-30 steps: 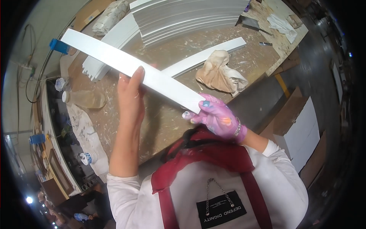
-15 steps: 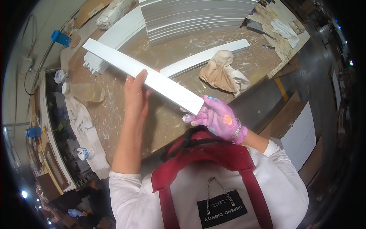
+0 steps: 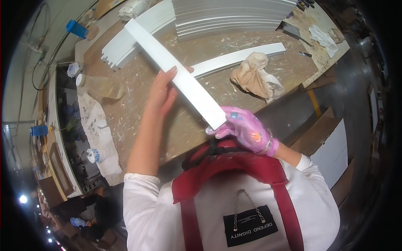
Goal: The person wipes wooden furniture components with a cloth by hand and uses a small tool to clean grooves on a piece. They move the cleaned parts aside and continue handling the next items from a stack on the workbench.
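A long white board (image 3: pixel 186 81) is held slantwise above the workbench, its far end up to the left and its near end by my right hand. My bare left hand (image 3: pixel 164 88) grips it around the middle, thumb on the top face and fingers underneath. My right hand (image 3: pixel 245 127), in a pink flowered glove, is closed around the near end. Beyond the held board lies another white strip (image 3: pixel 247 57) on the bench. A crumpled beige rag (image 3: pixel 253 75) sits beside that strip, to the right.
The paint-spattered workbench (image 3: pixel 142 125) carries a tall stack of white boards (image 3: pixel 234 21) at the back and several more strips (image 3: pixel 121 52) at back left. On the left are a clear jug (image 3: pixel 102 87) and a stained cloth (image 3: pixel 94 117). An open cardboard box (image 3: pixel 320 134) stands at right.
The board has turned steeper, its far end swinging away and to the right. My left hand has shifted right and slightly forward with it; both hands keep their hold.
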Tool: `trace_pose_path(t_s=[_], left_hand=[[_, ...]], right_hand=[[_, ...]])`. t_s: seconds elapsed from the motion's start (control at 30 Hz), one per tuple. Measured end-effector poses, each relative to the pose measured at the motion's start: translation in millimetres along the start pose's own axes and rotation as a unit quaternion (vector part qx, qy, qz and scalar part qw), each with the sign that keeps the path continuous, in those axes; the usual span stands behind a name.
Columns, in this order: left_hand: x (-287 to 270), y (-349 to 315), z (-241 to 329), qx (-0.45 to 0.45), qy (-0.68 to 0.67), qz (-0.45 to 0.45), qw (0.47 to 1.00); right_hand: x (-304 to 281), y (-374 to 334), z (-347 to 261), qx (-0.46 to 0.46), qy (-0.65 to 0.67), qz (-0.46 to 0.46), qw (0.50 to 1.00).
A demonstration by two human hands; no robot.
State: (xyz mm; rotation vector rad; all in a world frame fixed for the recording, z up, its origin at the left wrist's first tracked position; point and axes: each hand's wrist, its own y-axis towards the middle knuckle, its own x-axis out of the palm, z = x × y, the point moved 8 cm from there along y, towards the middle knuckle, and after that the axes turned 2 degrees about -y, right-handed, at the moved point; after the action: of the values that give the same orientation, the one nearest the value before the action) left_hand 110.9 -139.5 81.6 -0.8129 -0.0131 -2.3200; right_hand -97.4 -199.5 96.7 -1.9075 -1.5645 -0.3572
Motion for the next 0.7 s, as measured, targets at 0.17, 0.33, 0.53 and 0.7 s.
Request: trace_pose_path(t_s=[0.17,0.33,0.53,0.7], left_hand=[[0.3,0.7,-0.5,0.006,0.0,-0.017,1.0],[2.3,2.9,2.6,0.003,0.019,-0.035,0.999],[-1.1,3.9,1.5,0.005,0.021,-0.015,1.0],[-0.7,5.2,2.3,0.008,0.031,-0.015,0.999]], right_hand=[[-1.7,-1.3,5.1,-0.01,-0.015,0.008,1.0],[-0.6,0.3,5.4,-0.016,-0.006,0.0,1.0],[-0.7,2.4,6.4,-0.016,-0.006,-0.004,1.0],[-2.5,3.9,7.1,-0.024,-0.009,-0.01,1.0]])
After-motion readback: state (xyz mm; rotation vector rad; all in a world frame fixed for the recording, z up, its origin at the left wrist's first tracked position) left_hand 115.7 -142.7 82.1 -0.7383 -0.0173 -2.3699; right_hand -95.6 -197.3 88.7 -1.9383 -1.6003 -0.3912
